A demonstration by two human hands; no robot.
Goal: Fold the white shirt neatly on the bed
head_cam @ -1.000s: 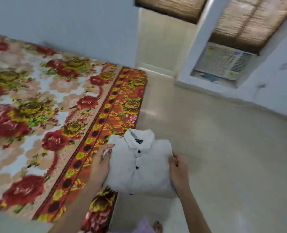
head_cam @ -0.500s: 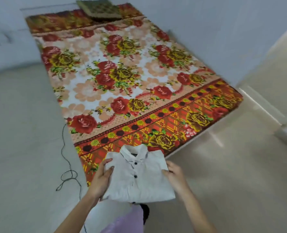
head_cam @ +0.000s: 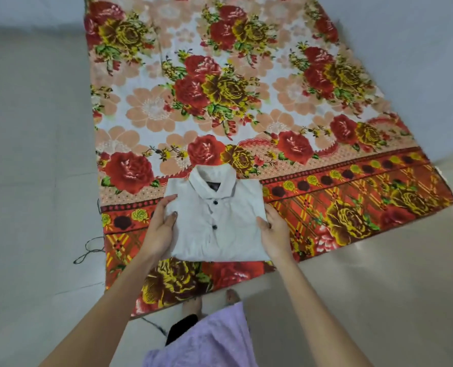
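The white shirt (head_cam: 214,221), collar pointed away, was gripped at its side edges by the left hand (head_cam: 159,230) and right hand (head_cam: 274,234), thumbs clamped on top, over the bed's (head_cam: 352,186) near edge.

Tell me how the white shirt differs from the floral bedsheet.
The white shirt is plain, with dark buttons; the floral bedsheet is covered in red and yellow roses. The shirt is folded into a compact rectangle; the bedsheet lies spread flat. The left hand and right hand hold the shirt's sides; nothing holds the bedsheet. Both are cloth.
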